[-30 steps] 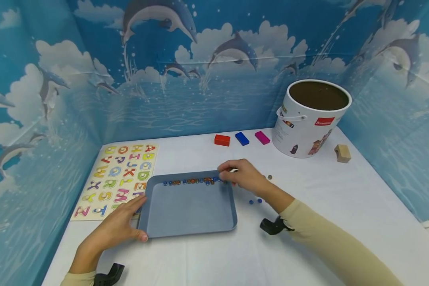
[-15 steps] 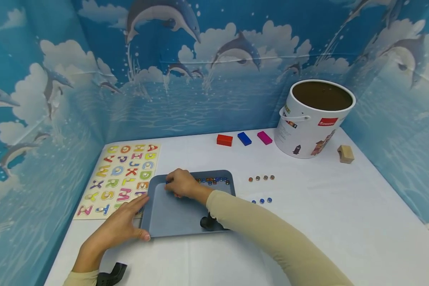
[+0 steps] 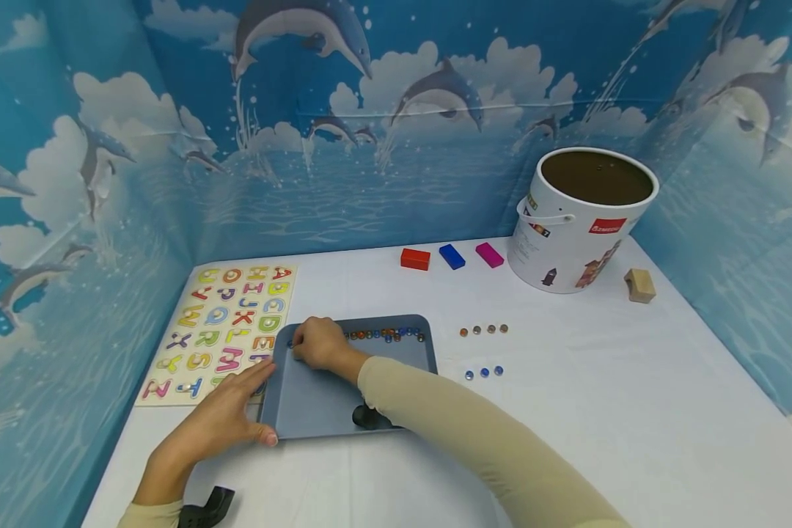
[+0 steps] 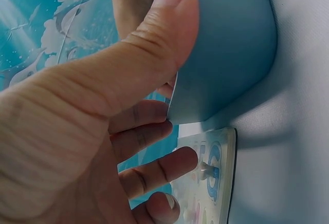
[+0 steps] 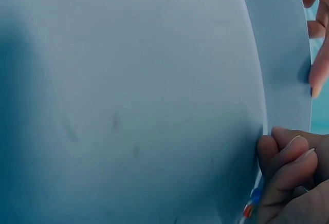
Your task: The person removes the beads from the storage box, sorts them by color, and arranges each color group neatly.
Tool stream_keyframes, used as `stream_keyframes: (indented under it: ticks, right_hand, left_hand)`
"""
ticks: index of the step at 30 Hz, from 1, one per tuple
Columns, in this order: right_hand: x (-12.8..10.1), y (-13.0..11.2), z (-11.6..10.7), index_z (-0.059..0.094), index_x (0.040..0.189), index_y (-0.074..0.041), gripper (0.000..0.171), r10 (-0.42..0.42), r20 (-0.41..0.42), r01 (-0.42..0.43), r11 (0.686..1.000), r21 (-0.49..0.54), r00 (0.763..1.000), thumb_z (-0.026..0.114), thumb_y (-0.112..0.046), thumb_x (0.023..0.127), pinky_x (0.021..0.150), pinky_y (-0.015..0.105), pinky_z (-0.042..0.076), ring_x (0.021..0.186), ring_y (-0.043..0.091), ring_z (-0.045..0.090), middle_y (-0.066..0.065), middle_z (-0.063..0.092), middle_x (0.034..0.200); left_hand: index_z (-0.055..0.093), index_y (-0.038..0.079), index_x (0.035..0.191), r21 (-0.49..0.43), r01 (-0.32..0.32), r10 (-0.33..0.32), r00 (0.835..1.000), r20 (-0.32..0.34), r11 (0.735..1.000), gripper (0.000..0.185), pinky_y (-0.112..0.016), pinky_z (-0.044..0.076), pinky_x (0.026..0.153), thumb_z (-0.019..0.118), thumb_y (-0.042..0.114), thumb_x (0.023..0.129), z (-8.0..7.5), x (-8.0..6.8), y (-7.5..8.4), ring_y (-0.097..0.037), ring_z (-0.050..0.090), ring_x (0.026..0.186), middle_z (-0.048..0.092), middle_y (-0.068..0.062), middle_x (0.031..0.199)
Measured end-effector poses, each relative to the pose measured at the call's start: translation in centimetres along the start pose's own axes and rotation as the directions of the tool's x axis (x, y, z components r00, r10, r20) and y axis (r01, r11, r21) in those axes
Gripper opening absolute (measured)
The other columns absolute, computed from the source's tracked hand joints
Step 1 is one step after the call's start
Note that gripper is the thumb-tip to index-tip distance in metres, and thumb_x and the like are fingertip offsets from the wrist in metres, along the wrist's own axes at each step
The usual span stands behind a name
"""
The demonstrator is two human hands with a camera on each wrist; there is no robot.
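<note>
Tray (image 3: 317, 400), blue-grey, rounded corners, holds coloured beads (image 3: 386, 334) along its far rim.

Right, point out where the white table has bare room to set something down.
Bare cloth runs along the white table's near right, between the beige-sleeved right arm and the blue glass beads. Another patch lies behind the grey tray, before the red block. The left is crowded by the alphabet puzzle board.

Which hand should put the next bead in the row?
Probably the right hand: its fingertips are already at the bead row inside the tray. The left hand grips the tray's corner, steadying it.
</note>
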State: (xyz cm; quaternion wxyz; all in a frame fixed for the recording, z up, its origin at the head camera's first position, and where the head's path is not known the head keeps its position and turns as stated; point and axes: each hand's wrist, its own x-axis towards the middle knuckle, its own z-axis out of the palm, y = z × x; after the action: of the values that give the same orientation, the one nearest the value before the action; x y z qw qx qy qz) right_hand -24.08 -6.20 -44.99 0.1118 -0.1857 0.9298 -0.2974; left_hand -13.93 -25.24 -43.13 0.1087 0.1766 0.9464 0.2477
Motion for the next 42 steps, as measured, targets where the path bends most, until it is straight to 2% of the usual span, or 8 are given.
stream_keyframes:
  ticks: [6,13,21,28,32,37,40,42]
  right_hand:
    - [0.2,-0.8,0.8,0.073,0.073,-0.017,0.022,0.019,-0.047,-0.021,0.999,-0.045,0.999,0.073,-0.023,0.095,0.048,0.02,0.04,0.054,0.006,0.053,-0.009,0.059,0.059]
    - [0.4,-0.8,0.7,0.072,0.075,-0.016,0.02,0.052,-0.115,-0.055,0.998,-0.022,0.992,0.075,-0.022,0.094,0.047,0.02,0.041,0.053,0.006,0.055,-0.008,0.061,0.062]
    - [0.5,-1.2,1.0,0.081,0.101,-0.016,0.012,0.041,-0.053,-0.043,0.998,-0.048,0.998,0.072,-0.022,0.095,0.053,0.02,0.046,0.061,0.004,0.058,-0.006,0.074,0.08]
    - [0.0,-1.0,0.8,0.075,0.081,-0.017,0.015,0.009,-0.025,-0.009,1.0,-0.007,1.0,0.073,-0.022,0.095,0.05,0.02,0.041,0.057,0.005,0.054,-0.008,0.063,0.065]
    - [-2.0,-0.1,-1.2,0.074,0.087,-0.014,0.008,-0.074,0.011,0.071,0.983,0.169,0.997,0.075,-0.019,0.093,0.052,0.019,0.043,0.056,0.005,0.055,-0.008,0.062,0.068]
    - [-7.4,3.2,-5.6,0.072,0.1,-0.015,0.007,-0.166,0.035,0.141,0.913,0.383,0.985,0.074,-0.018,0.094,0.054,0.026,0.052,0.06,0.012,0.062,-0.005,0.066,0.083]
    - [-11.3,6.9,-8.4,0.071,0.106,-0.014,0.013,-0.154,0.01,0.135,0.892,0.432,0.988,0.073,-0.019,0.094,0.054,0.03,0.054,0.065,0.017,0.063,-0.001,0.066,0.091]
    - [-13.7,9.7,-10.3,0.07,0.11,-0.012,0.018,-0.098,-0.002,0.088,0.883,0.46,0.995,0.073,-0.021,0.094,0.055,0.03,0.053,0.069,0.02,0.061,0.003,0.066,0.094]
  left_hand:
    - [0.043,-0.003,0.152,-0.016,-0.001,0.001,1.0,0.004,1.0,0.117,-0.068,0.034,0.11,0.094,0.049,0.06,0.1,0.0,-0.1,-0.049,0.037,0.144,0.04,-0.023,0.158]
    - [0.043,-0.003,0.152,-0.024,0.007,-0.007,1.0,0.004,1.0,0.116,-0.068,0.032,0.112,0.095,0.047,0.06,0.1,0.0,0.0,-0.049,0.035,0.145,0.04,-0.023,0.159]
    - [0.044,-0.003,0.151,-0.011,0.008,-0.008,1.0,0.004,1.0,0.117,-0.067,0.034,0.111,0.094,0.048,0.059,-0.1,0.0,0.2,-0.048,0.037,0.144,0.04,-0.024,0.158]
    - [0.044,-0.002,0.151,-0.016,0.015,-0.015,1.0,0.01,1.0,0.117,-0.067,0.033,0.111,0.093,0.05,0.06,0.1,-0.1,0.1,-0.048,0.037,0.144,0.04,-0.023,0.159]
    - [0.044,-0.001,0.152,-0.016,0.037,-0.036,0.999,0.02,0.999,0.117,-0.067,0.034,0.111,0.093,0.051,0.06,0.3,-0.2,0.1,-0.048,0.037,0.144,0.038,-0.022,0.16]
    - [0.043,0.0,0.153,-0.018,0.036,-0.036,0.999,0.015,0.999,0.118,-0.068,0.032,0.112,0.093,0.052,0.06,0.2,-0.2,0.2,-0.047,0.035,0.145,0.038,-0.021,0.16]
    - [0.043,-0.001,0.152,-0.008,0.023,-0.023,1.0,0.007,1.0,0.118,-0.067,0.032,0.112,0.093,0.052,0.059,0.0,-0.1,0.2,-0.047,0.036,0.145,0.039,-0.021,0.16]
    - [0.044,-0.001,0.152,-0.004,0.014,-0.014,1.0,0.002,1.0,0.118,-0.067,0.032,0.113,0.093,0.052,0.059,0.0,-0.1,0.2,-0.047,0.036,0.145,0.039,-0.021,0.16]
